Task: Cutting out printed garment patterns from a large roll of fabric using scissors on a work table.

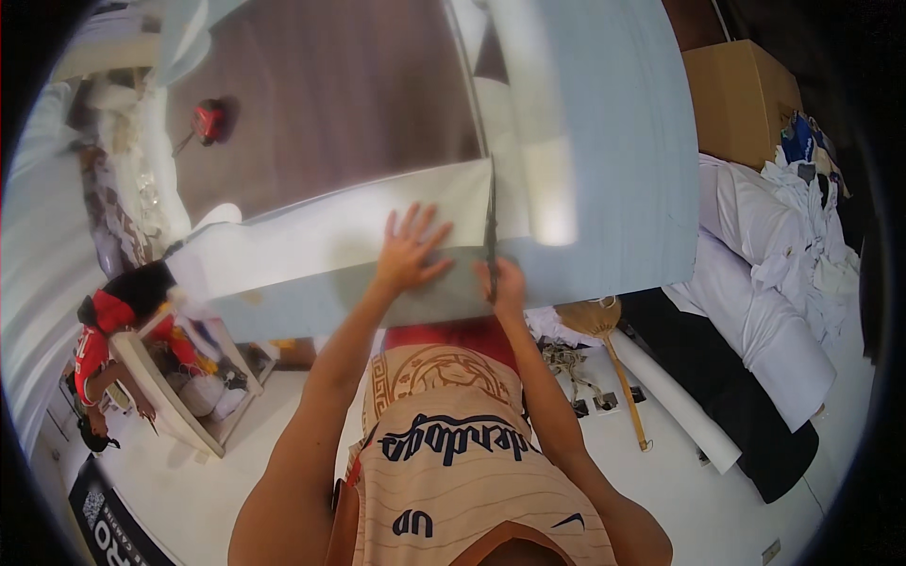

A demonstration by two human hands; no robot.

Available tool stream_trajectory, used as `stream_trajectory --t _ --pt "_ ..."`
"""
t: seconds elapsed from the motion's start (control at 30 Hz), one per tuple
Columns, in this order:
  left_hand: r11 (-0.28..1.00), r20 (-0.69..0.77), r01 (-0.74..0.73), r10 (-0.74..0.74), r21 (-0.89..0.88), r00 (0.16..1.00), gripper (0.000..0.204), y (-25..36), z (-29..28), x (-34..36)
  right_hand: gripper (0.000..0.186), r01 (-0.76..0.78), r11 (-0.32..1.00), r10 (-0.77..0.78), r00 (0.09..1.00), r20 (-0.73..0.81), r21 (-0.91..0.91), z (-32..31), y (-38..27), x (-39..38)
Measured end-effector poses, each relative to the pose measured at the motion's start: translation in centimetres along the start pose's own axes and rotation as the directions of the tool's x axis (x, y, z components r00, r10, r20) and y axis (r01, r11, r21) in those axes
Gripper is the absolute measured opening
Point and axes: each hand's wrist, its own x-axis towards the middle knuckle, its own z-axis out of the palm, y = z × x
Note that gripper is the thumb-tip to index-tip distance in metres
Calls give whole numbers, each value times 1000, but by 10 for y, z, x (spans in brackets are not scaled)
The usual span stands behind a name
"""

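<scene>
My left hand (415, 250) lies flat with its fingers spread, partly on a white sheet (311, 226) and near the close edge of the light-blue table (642, 189). Just right of it, my right hand (507, 285) is closed around the handle of dark scissors (492, 222). Their long blades point away from me along the sheet's right edge. Blur hides how far apart the blades are. Beyond the white strip spreads a brown surface (330, 94), with a red tape measure (209, 122) on its left part.
A pale roll (547, 123) lies right of the scissors. To the table's right are a cardboard box (741, 90), white fabric rolls (755, 292) and a black roll (736, 406). A hand fan (595, 321) is below the edge; a wooden frame (170, 391) stands at left.
</scene>
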Motion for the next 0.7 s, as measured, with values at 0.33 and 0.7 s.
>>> stream_trajectory --t 0.33,0.7 --pt "1000 6 8 -7 -26 1000 70 -9 2 0 40 -38 999 38 999 -27 13 -4 12 10" --pt "994 21 65 -64 -88 998 72 -23 -14 -20 27 -49 999 48 992 118 3 -12 -25 38"
